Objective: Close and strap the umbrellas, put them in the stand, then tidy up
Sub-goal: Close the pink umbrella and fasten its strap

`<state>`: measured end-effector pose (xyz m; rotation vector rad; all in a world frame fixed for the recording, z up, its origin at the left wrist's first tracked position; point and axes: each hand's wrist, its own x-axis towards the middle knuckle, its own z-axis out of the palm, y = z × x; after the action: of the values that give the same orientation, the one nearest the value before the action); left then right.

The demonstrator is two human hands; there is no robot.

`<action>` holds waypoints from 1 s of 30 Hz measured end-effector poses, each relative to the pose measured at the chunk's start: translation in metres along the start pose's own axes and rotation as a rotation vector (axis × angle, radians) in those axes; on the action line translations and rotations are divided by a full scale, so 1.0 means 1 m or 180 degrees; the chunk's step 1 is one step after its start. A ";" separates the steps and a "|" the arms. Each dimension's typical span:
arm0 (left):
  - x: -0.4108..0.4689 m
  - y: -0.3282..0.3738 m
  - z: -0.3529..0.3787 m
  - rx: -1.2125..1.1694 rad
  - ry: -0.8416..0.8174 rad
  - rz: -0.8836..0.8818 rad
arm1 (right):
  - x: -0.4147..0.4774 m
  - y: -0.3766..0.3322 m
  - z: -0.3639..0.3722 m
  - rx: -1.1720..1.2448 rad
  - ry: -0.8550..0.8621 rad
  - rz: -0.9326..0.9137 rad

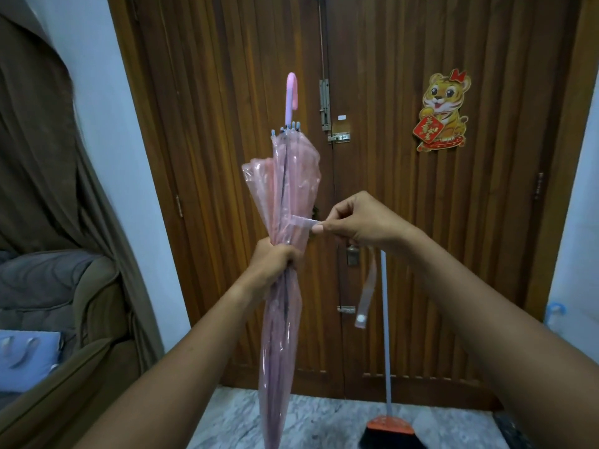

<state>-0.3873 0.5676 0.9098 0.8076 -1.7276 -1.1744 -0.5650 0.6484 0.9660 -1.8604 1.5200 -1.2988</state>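
You stand before a brown wooden double door that fills most of the view. A sofa under a brown cover sits at the left, and a pale marbled floor runs below.

The pink see-through umbrella is folded and held upright in front of the door. Its curved pink handle is at the top and its tip points down past the bottom edge. Just to its right a broom leans against the door, its orange head on the floor.

Your left hand has its fingers wrapped round the gathered canopy about midway down. Your right hand pinches the umbrella's strap between thumb and fingertips, drawn out sideways from the canopy. The strap's loose end hangs below that hand, with a round snap near its tip.

A tiger sticker is stuck high on the door's right leaf.
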 end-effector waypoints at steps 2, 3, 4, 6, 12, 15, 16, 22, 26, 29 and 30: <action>-0.005 0.004 -0.001 -0.0412 -0.0417 0.0021 | -0.001 0.004 -0.003 0.0005 0.0044 -0.0055; -0.007 0.006 0.000 -0.0706 -0.0695 -0.0059 | -0.002 0.006 -0.005 0.0034 0.0073 -0.0076; -0.010 0.008 0.000 -0.1062 -0.1010 -0.0231 | -0.002 0.009 -0.005 0.0078 0.0070 -0.0102; -0.012 0.010 0.000 -0.1645 -0.1676 -0.0605 | -0.003 0.016 -0.005 0.0200 0.0051 -0.0048; -0.005 0.017 0.008 -0.2171 -0.2914 -0.0932 | -0.007 0.029 0.002 0.1494 -0.0613 0.0091; -0.006 0.017 0.005 -0.1543 -0.2610 -0.0782 | -0.005 0.024 0.004 0.1430 -0.0352 -0.0057; -0.007 0.016 0.005 -0.1149 -0.2299 -0.0650 | -0.004 0.022 0.004 0.1271 -0.0108 -0.0036; -0.010 0.003 0.029 0.0153 -0.0820 0.0222 | 0.005 0.023 0.021 0.0723 0.0510 0.0055; -0.011 -0.001 0.031 0.0321 0.0021 0.0033 | 0.008 0.018 0.017 0.0200 0.0157 0.0112; -0.007 -0.001 0.019 0.0275 0.0247 -0.0008 | 0.002 0.017 0.003 -0.0065 -0.0017 0.0180; -0.006 0.000 0.013 0.0206 0.0327 -0.0099 | -0.002 0.017 -0.004 -0.0096 -0.0023 0.0202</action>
<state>-0.3968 0.5772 0.9056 0.9211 -1.6811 -1.0833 -0.5769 0.6456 0.9541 -1.8178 1.5900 -1.2457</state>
